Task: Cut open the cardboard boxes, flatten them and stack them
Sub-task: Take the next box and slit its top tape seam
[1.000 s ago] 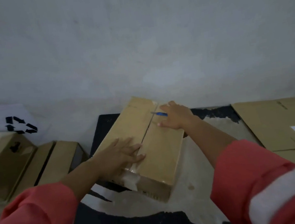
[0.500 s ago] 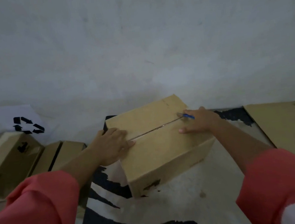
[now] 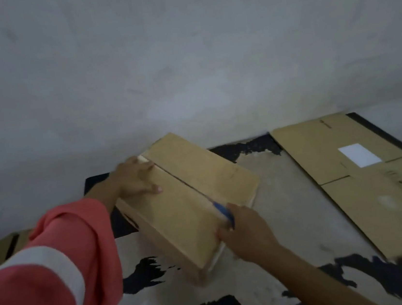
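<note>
**Blue cutter at the box seam**

Presses the left hand [image 3: 136, 179] flat on the far end of the cardboard box [image 3: 178, 221], fingers straight. Grips a blue cutter [image 3: 223, 211] in the right hand [image 3: 244, 228], fingers curled round it, tip at the near end of the top seam. Works with the box closed and askew at mid-desk [image 3: 291, 217]. Has flattened cardboard [image 3: 367, 195] on the desk's right side, apart from the box, white label up.

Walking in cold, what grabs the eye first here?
A tan cardboard box sits centre-frame. The left hand presses its far end while the right hand holds a blue cutter at the top seam's near end. Flattened cardboard with a white label lies to the right.
</note>
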